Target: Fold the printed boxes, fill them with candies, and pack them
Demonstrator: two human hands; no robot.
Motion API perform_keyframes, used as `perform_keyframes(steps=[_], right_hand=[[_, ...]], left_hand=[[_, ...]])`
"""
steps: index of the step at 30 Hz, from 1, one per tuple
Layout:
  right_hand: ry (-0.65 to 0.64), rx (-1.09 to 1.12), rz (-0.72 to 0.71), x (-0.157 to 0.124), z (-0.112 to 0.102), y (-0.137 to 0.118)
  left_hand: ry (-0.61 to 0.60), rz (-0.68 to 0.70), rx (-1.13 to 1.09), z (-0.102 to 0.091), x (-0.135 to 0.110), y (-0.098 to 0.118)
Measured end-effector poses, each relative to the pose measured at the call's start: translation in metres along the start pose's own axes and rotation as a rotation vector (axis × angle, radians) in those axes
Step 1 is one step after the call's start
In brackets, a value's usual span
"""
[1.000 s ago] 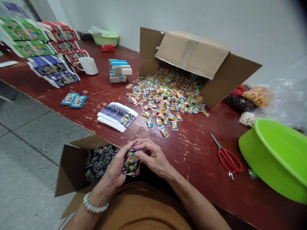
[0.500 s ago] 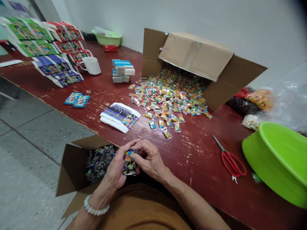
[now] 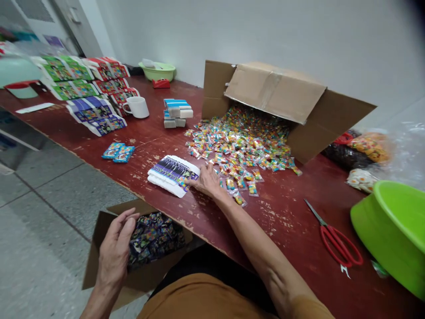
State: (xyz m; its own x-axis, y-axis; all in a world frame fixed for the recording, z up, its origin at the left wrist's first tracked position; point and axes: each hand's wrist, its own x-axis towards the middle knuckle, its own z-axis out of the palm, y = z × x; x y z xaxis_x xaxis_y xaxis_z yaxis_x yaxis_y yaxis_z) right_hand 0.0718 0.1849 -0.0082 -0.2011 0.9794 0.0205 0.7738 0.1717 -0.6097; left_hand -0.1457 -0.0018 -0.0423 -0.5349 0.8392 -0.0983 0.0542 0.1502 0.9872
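My right hand is at the right edge of a stack of flat printed cartons, purple, black and white. Its thumb side rests on the near corner, and the fingers curl at the edge. Small clear-wrapped candies lie spread close beyond it. My left hand, empty and with its fingers loosely apart, hangs over the left side of an open cardboard box. Inside that box are many small dark printed packs.
More candies spill from a large tipped cardboard box. Red-handled scissors and a green basin are on the right. At left stand a white mug, blue packs, blue-and-white stacks and colourful stacked cartons.
The small dark printed pack has left my hands. My hands have parted: the right has reached forward to the flat cartons, and the left has moved left over the box.
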Motion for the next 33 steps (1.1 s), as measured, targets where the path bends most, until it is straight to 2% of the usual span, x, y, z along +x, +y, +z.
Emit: perform_keyframes(steps=[3,6,8,11,13,14,15,18,19,21,24,29,33], right_hand=[[0.025,0.000,0.059,-0.001,0.008,-0.001],[0.151,0.246,0.119,-0.002,0.009,0.001],[0.183,0.389,0.135,-0.003,0.003,0.005],[0.128,0.514,0.103,-0.014,-0.016,0.010],[0.053,0.638,0.041,-0.032,-0.032,0.012],[-0.004,0.722,-0.003,-0.044,-0.040,0.013],[-0.082,0.837,-0.059,-0.056,-0.046,0.014],[-0.290,1.105,-0.162,-0.092,-0.058,0.016],[-0.326,1.137,-0.161,-0.101,-0.059,0.017],[-0.348,1.165,-0.140,-0.114,-0.059,0.020],[-0.324,1.177,-0.126,-0.124,-0.058,0.023],[-0.289,1.295,-0.049,-0.136,-0.060,0.014],[-0.292,1.402,0.085,-0.149,-0.055,0.003]], left_hand=[[0.019,0.005,0.031,0.009,0.001,0.004],[-0.012,0.031,0.047,0.027,-0.005,0.016],[-0.028,0.084,0.062,0.036,-0.008,0.025],[-0.034,0.160,0.065,0.042,-0.009,0.040],[-0.089,0.144,0.011,0.044,-0.010,0.052],[-0.177,0.091,-0.043,0.046,-0.011,0.058],[-0.317,0.001,-0.109,0.048,-0.014,0.064],[-0.861,-0.340,-0.310,0.062,-0.030,0.074],[-0.999,-0.415,-0.353,0.068,-0.037,0.074],[-1.137,-0.486,-0.421,0.079,-0.049,0.071],[-1.127,-0.486,-0.427,0.090,-0.061,0.068],[-0.937,-0.370,-0.265,0.096,-0.064,0.078],[-0.759,-0.412,-0.265,0.098,-0.066,0.078]])
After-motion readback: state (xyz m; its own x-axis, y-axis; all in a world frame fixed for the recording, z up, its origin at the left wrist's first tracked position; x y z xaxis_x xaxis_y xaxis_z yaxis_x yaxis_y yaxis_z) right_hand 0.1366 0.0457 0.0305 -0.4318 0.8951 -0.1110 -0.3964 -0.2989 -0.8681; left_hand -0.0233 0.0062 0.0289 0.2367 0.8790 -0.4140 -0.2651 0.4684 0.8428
